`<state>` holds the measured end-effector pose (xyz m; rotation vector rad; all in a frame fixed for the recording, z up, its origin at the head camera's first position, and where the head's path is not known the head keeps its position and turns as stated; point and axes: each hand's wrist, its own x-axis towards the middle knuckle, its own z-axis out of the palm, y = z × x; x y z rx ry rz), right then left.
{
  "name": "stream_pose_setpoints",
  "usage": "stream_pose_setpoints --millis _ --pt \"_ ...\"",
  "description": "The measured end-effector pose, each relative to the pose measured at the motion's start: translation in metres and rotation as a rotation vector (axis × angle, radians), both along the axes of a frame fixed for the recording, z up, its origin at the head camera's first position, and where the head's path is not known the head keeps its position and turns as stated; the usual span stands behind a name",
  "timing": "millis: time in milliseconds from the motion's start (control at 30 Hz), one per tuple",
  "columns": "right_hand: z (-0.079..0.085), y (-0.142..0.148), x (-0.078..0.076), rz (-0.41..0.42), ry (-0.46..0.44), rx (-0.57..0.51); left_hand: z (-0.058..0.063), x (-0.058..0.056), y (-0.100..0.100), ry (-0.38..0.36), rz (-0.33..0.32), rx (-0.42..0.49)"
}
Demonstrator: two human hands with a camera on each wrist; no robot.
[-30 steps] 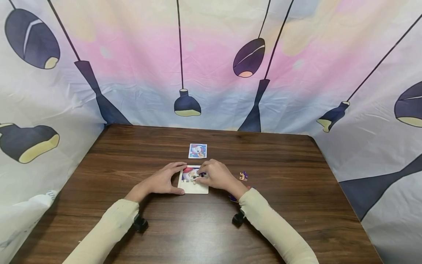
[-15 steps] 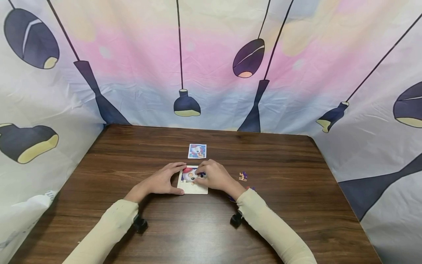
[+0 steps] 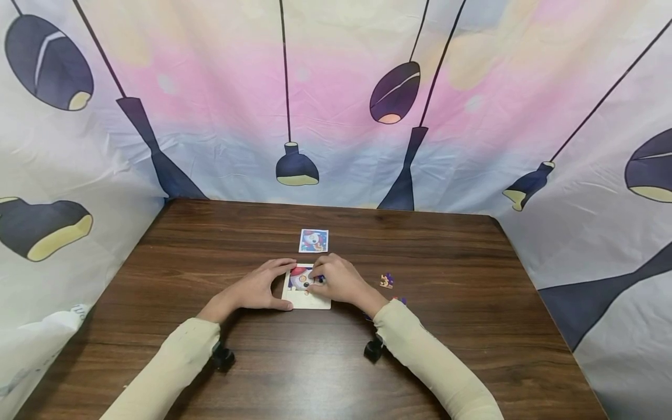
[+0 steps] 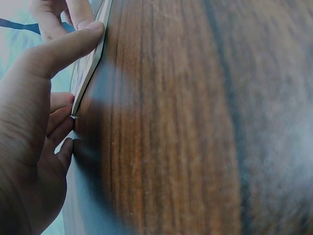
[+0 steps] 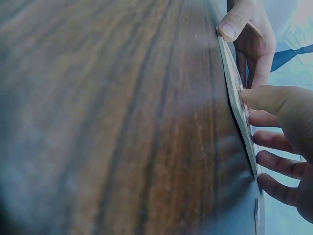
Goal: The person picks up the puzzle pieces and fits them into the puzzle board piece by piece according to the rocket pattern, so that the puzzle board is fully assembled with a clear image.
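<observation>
A small jigsaw puzzle board (image 3: 306, 301) lies flat on the table, its upper part filled with a picture in red, white and dark blue and its lower part pale and bare. My left hand (image 3: 258, 286) holds the board by its left side, thumb at the near corner and fingers at the far one. Over the right part of the board, my right hand (image 3: 340, 280) pinches a dark puzzle piece (image 3: 321, 279) against the picture. Its fingers hide most of that piece. In the right wrist view, the right thumb (image 5: 264, 99) touches the board's face.
Beyond the board lies a square picture card (image 3: 314, 240). Loose puzzle pieces (image 3: 386, 280) rest to its right, with more pieces (image 3: 400, 300) partly hidden by the right wrist. A patterned cloth (image 3: 226, 116) hangs behind the brown table (image 3: 446, 251).
My right hand has shifted slightly left over the board, its thumb and fingers still at the same part of the picture. My left hand stays at the board's left side.
</observation>
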<state>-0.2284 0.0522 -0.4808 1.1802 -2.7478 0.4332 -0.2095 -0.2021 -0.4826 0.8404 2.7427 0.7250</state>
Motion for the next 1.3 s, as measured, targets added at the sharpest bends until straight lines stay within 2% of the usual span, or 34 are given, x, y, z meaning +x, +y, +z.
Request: stream_pose_setpoints --millis 200,500,633,933,1300 --pt "0.001 0.002 0.001 -0.002 -0.008 0.006 0.000 0.000 0.000 0.006 -0.008 0.008" --pt "0.020 0.029 0.005 0.002 -0.072 -0.117 -0.001 -0.002 0.000 0.030 -0.013 0.006" --pt "0.025 0.046 0.009 -0.001 -0.071 -0.174 -0.001 -0.002 0.000 0.031 -0.007 0.003" --pt "0.027 0.084 0.015 -0.051 -0.049 -0.215 -0.002 -0.002 0.000 0.043 -0.008 0.005" --pt "0.019 0.125 0.016 -0.135 -0.029 -0.222 -0.001 -0.002 0.001 0.035 -0.010 0.006"
